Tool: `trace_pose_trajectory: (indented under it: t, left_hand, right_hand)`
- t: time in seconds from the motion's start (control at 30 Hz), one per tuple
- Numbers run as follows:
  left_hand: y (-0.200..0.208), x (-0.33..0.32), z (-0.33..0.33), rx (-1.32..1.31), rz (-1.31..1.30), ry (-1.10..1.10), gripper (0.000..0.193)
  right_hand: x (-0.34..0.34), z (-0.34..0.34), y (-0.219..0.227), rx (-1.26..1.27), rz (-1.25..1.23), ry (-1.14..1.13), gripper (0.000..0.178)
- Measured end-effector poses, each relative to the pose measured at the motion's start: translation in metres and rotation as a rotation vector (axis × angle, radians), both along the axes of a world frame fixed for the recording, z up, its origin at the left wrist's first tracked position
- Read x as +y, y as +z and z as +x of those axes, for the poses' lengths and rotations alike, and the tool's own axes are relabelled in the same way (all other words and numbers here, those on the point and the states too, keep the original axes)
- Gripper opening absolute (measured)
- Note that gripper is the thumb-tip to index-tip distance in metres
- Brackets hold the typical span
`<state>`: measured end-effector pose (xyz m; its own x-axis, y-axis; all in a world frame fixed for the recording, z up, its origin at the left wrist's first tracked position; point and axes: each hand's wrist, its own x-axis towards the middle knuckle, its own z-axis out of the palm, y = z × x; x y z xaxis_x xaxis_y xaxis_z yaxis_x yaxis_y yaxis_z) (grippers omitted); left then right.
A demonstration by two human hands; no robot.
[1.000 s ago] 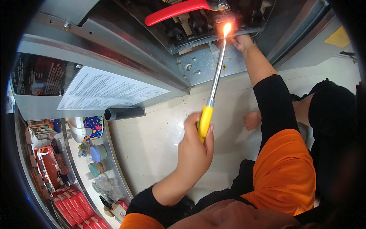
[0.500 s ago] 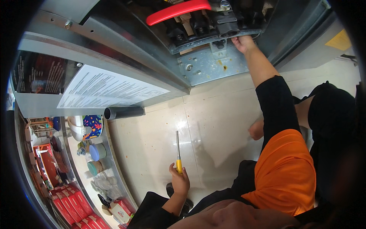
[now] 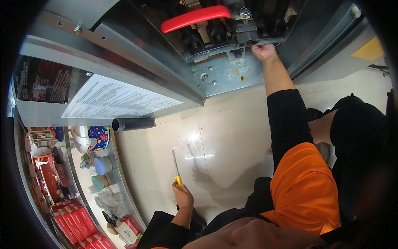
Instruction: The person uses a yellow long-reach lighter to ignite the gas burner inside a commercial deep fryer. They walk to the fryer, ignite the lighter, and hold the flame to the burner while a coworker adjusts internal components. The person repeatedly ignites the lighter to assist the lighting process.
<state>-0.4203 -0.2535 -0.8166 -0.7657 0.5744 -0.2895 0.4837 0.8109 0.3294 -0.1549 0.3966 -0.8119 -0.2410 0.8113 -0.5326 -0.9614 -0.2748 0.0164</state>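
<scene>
My left hand (image 3: pixel 184 197) is closed round the yellow handle of a screwdriver (image 3: pixel 176 168). Its long metal shaft points up and away over the tiled floor; the tip is too small to make out. At the far end of my reach, my right hand (image 3: pixel 264 52) is at the lower front edge of a dark metal assembly (image 3: pixel 215 50). Its fingers are curled in under that edge, and whatever they grip is hidden. Just above stand a grey latch-like block (image 3: pixel 246 36) with a bolt head and a red curved handle (image 3: pixel 195 18). Below lies a galvanised plate (image 3: pixel 222 79) with several screws.
Left of the opening is a grey metal cabinet panel (image 3: pixel 103 70) bearing a printed sheet (image 3: pixel 120 99). A dark tube (image 3: pixel 134 124) juts below it. Shelves with tubs (image 3: pixel 103 165) and red boxes (image 3: pixel 72 222) line the left. Another person's bare leg (image 3: pixel 321 128) is at the right.
My left hand has moved left and slightly down with the screwdriver, which now leans further left. My right hand stays under the metal edge, its forearm shifted slightly left. Another hand at the right is now mostly hidden.
</scene>
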Motion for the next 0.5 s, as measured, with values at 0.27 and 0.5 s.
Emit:
trace_pose_trajectory:
  t: [0.27, 0.5]
  left_hand:
    - [-0.019, -0.054, -0.036, 0.123, -0.098, 0.145, 0.048]
    - [-0.031, -0.097, -0.056, 0.209, -0.141, 0.177, 0.047]
  right_hand:
    - [0.009, -0.002, -0.026, 0.143, 0.110, -0.043, 0.009]
    - [0.007, 0.008, -0.030, 0.247, 0.164, 0.045, 0.016]
